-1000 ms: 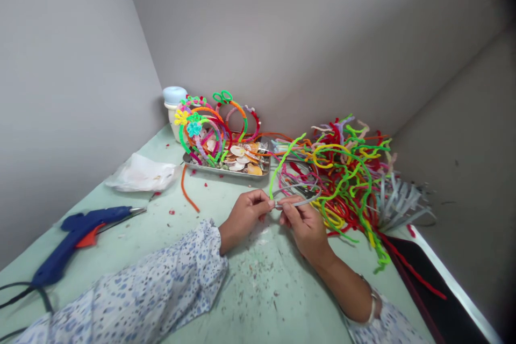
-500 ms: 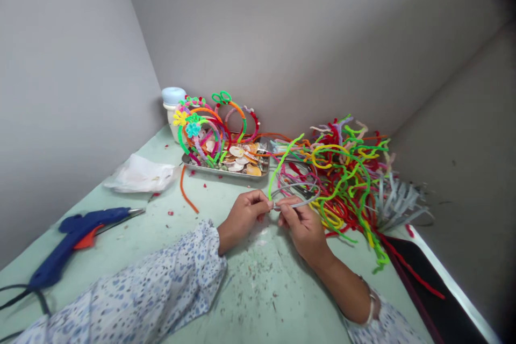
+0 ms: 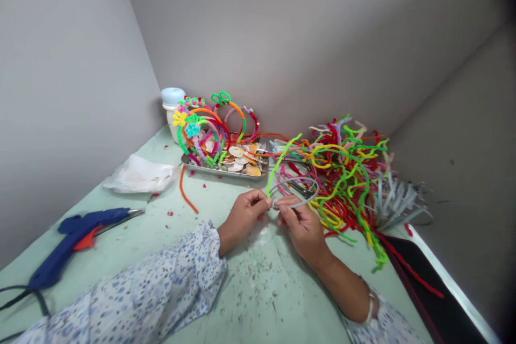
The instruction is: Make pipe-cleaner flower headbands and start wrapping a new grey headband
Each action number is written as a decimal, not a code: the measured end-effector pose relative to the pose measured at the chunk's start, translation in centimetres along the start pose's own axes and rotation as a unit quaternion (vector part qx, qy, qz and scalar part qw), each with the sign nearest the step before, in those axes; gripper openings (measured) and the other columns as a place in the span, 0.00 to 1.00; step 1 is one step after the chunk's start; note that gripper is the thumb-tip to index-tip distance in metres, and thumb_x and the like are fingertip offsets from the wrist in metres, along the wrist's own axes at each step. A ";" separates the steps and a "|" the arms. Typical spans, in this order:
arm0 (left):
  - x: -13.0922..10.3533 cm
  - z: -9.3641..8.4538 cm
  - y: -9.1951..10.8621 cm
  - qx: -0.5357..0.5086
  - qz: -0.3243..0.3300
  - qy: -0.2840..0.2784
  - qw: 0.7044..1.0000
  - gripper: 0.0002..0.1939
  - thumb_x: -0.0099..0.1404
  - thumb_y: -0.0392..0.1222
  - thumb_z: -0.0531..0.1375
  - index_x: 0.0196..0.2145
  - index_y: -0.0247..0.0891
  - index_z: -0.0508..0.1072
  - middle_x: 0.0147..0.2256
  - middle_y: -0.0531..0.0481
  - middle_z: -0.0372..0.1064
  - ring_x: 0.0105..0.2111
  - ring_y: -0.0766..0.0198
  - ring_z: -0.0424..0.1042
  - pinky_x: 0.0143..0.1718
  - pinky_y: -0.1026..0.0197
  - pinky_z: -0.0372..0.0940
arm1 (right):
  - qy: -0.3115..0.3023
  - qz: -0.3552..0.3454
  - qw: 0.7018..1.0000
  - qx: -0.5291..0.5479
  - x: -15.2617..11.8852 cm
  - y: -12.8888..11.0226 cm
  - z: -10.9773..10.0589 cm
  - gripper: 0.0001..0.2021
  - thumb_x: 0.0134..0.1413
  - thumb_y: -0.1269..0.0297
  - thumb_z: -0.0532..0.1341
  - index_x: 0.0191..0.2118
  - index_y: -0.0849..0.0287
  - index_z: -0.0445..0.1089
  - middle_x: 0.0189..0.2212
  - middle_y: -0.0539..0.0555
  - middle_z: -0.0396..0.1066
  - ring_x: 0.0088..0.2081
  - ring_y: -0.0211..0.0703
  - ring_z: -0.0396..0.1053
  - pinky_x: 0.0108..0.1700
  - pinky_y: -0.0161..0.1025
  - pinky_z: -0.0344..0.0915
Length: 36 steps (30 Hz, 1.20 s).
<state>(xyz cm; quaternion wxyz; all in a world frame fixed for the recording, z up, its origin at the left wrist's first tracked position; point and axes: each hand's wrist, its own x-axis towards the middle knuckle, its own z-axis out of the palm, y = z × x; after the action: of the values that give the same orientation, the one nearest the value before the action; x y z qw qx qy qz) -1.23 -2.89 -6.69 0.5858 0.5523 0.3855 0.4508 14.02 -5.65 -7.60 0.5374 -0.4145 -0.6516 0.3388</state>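
Above the table, my left hand (image 3: 246, 216) pinches the lower end of a bright green pipe cleaner (image 3: 281, 160), which stands up from the fingertips and leans right. My right hand (image 3: 302, 228) is closed around one end of a thin grey headband (image 3: 317, 185), whose curved loop extends away to the right. The fingertips of both hands are close together, where the pipe cleaner meets the headband's end. My fingers partly hide that joint, so I cannot tell whether the pipe cleaner is wrapped there.
Pipe-cleaner-covered headbands (image 3: 242, 113) stand in a metal tray (image 3: 226, 171) of shells. A heap of coloured pipe cleaners (image 3: 342, 172) and grey bands (image 3: 397, 201) lies right. Left are a blue glue gun (image 3: 60, 258), plastic bag (image 3: 141, 174) and lidded jar (image 3: 171, 113). An orange pipe cleaner (image 3: 186, 193) lies mid-table.
The headband's loop has tilted up slightly in my right hand. Both hands keep nearly the same place and the same grip.
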 end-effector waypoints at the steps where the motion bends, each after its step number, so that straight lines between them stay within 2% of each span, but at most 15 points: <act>1: 0.0 0.0 -0.1 0.001 0.000 0.000 1.000 0.12 0.58 0.45 0.58 0.22 0.35 0.65 0.16 0.57 0.56 0.18 0.71 0.55 0.22 0.66 0.51 | -0.002 0.000 1.000 0.001 0.0 0.0 0.0 0.07 0.60 0.66 0.55 0.38 0.57 0.70 0.24 0.47 0.66 0.24 0.35 0.63 0.28 0.33 0.59; 12: 0.0 0.0 -0.2 0.008 -0.004 -0.001 1.000 0.13 0.58 0.46 0.58 0.22 0.36 0.63 0.17 0.57 0.55 0.18 0.71 0.55 0.22 0.66 0.50 | -0.006 0.001 1.000 0.000 -0.1 0.1 0.0 0.07 0.59 0.65 0.55 0.38 0.57 0.71 0.25 0.48 0.66 0.25 0.36 0.63 0.30 0.34 0.60; 17: -0.1 0.0 -0.4 0.008 -0.001 -0.018 1.000 0.14 0.61 0.49 0.55 0.25 0.35 0.65 0.16 0.57 0.56 0.17 0.72 0.55 0.21 0.67 0.51 | 0.025 0.059 0.998 0.015 0.0 0.2 -0.1 0.09 0.59 0.61 0.55 0.37 0.58 0.69 0.20 0.47 0.64 0.22 0.35 0.61 0.26 0.33 0.58; 21: -0.1 0.2 -0.1 -0.014 -0.002 -0.009 1.000 0.09 0.59 0.44 0.58 0.33 0.36 0.66 0.24 0.56 0.60 0.19 0.73 0.57 0.22 0.68 0.54 | 0.041 0.086 0.995 0.027 0.1 0.3 -0.1 0.10 0.59 0.58 0.55 0.37 0.59 0.69 0.19 0.47 0.64 0.22 0.35 0.60 0.25 0.33 0.58; 23: -0.2 0.3 0.0 -0.013 0.003 0.005 1.000 0.11 0.56 0.42 0.60 0.35 0.37 0.64 0.27 0.57 0.61 0.19 0.74 0.57 0.22 0.68 0.55 | 0.042 0.090 0.995 0.032 0.1 0.2 -0.1 0.11 0.58 0.58 0.56 0.36 0.59 0.69 0.19 0.47 0.64 0.22 0.35 0.60 0.25 0.33 0.58; 29: -0.6 0.5 0.0 0.033 0.021 0.013 0.999 0.10 0.57 0.44 0.60 0.33 0.37 0.64 0.19 0.60 0.56 0.17 0.73 0.54 0.19 0.69 0.50 | 0.049 0.092 0.994 0.038 0.1 0.1 -0.1 0.11 0.58 0.56 0.56 0.36 0.60 0.68 0.19 0.47 0.64 0.21 0.35 0.59 0.24 0.33 0.57; 36: -0.6 0.7 0.2 0.088 0.031 0.040 0.995 0.09 0.56 0.42 0.61 0.33 0.35 0.68 0.18 0.58 0.58 0.18 0.72 0.56 0.20 0.68 0.52 | 0.051 0.091 0.994 0.045 0.1 0.3 -0.1 0.12 0.58 0.56 0.56 0.36 0.60 0.68 0.18 0.47 0.64 0.21 0.35 0.59 0.24 0.33 0.57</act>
<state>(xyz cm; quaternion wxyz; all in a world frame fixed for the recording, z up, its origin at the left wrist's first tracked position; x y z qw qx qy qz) -0.77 -3.65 -6.42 0.5049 0.5951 0.4289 0.4550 14.13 -5.42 -7.76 0.5551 -0.4642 -0.5672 0.3933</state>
